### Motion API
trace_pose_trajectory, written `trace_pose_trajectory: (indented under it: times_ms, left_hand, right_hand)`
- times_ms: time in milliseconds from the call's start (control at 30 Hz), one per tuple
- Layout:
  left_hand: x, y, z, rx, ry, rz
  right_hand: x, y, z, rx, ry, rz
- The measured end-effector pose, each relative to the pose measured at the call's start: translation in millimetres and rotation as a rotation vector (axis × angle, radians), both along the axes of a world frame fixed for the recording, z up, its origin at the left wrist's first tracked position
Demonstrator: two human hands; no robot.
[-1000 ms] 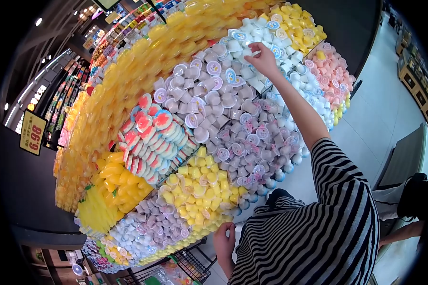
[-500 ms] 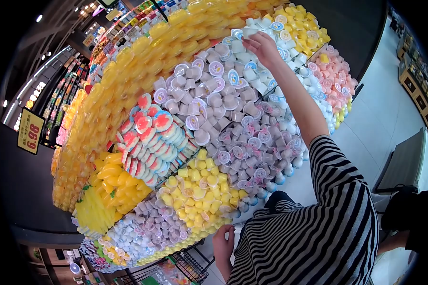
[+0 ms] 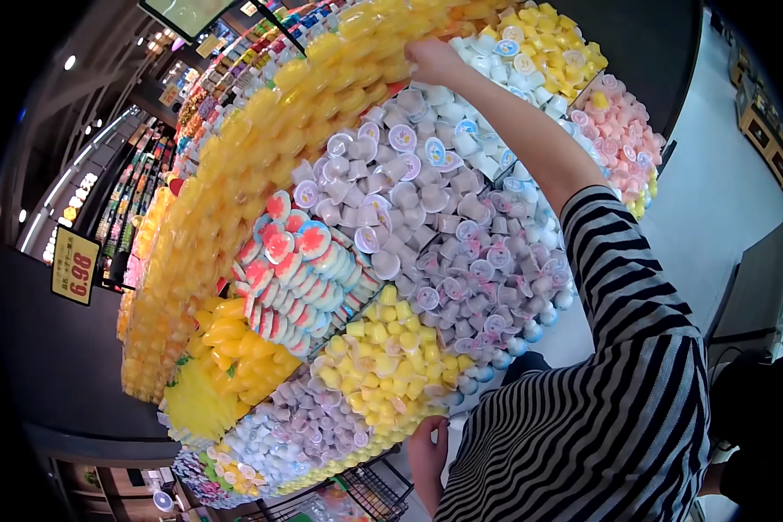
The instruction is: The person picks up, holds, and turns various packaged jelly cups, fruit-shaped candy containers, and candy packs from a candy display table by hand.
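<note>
My right hand [image 3: 435,62] is stretched out at the top, its fingers bent together beside the long bank of orange-yellow jelly packs [image 3: 322,87]; whatever the fingertips hold is hidden. Just below its wrist lie white jelly cups [image 3: 461,109] with blue lids. My left hand [image 3: 428,445] hangs low, fingers curled in, near the front edge of the yellow cups [image 3: 383,348], with nothing visible in it. Greyish-purple cups [image 3: 409,187] fill the middle, next to a stack of red, white and blue packs [image 3: 291,270].
Pink cups [image 3: 618,130] and bright yellow cups [image 3: 548,43] lie at the upper right. A price sign [image 3: 76,265] stands at the left, a wire cart [image 3: 370,493] at the bottom. Part of a person in dark clothing [image 3: 757,435] shows at the lower right.
My right hand has moved left and up from the white cups to the orange-yellow packs, its fingers now more closed. The view has shifted slightly; my left hand stays low.
</note>
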State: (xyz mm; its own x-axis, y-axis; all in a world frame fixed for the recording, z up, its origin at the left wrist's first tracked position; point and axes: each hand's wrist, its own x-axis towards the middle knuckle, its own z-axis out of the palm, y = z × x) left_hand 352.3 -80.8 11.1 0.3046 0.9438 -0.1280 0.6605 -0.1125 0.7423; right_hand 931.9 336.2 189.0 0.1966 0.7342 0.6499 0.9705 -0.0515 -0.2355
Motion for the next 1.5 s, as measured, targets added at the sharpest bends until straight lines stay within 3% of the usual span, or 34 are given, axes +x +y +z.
trace_pose_trajectory:
  times_ms: [267,467,667,867,967,1000,1067,1100,1133,1233,1267,1333,1400,1500]
  left_hand:
    - [-4,-1,-2,0.004,-0.015,-0.011]
    - [-2,7,4,-0.062,0.034,-0.063]
    - [-11,16,-1,0.028,0.004,-0.09]
    - [-17,15,-1,0.032,0.014,-0.073]
    - [-21,8,-5,0.053,-0.005,-0.021]
    - [-21,5,-1,0.063,0.006,-0.022]
    - [-28,2,-8,-0.073,-0.043,0.021]
    - [-30,0,-8,-0.109,0.013,0.021]
    - [-27,-2,-6,-0.078,-0.001,0.031]
    - [-22,-2,-6,-0.053,0.02,0.015]
    - [-21,0,-6,-0.038,0.029,-0.021]
    - [-20,7,0,-0.028,0.061,-0.083]
    - [-18,10,11,0.007,0.03,-0.099]
    - [-18,15,13,0.056,-0.033,-0.117]
  right_hand:
    - [6,17,-11,-0.083,0.042,0.006]
    - [16,12,-18,-0.075,-0.108,-0.033]
    - [6,-2,-18,0.044,-0.122,-0.106]
    - [0,-3,-7,-0.116,0.012,-0.115]
    - [9,15,-12,0.003,0.06,-0.047]
    - [8,16,-12,0.174,0.07,0.052]
    - [-44,-11,5,0.342,0.432,0.314]
    - [-75,-50,23,0.188,0.448,0.423]
    - [-104,-78,18,0.208,0.482,0.491]
    - [-186,-184,-26,0.164,0.605,0.639]
    - [-213,-212,-55,0.119,0.981,0.763]
    - [-259,-255,-97,0.018,1.23,0.789]
    - [-293,-282,-141,-0.01,1.374,0.776]
    - [-306,-314,-171,-0.35,1.316,0.769]
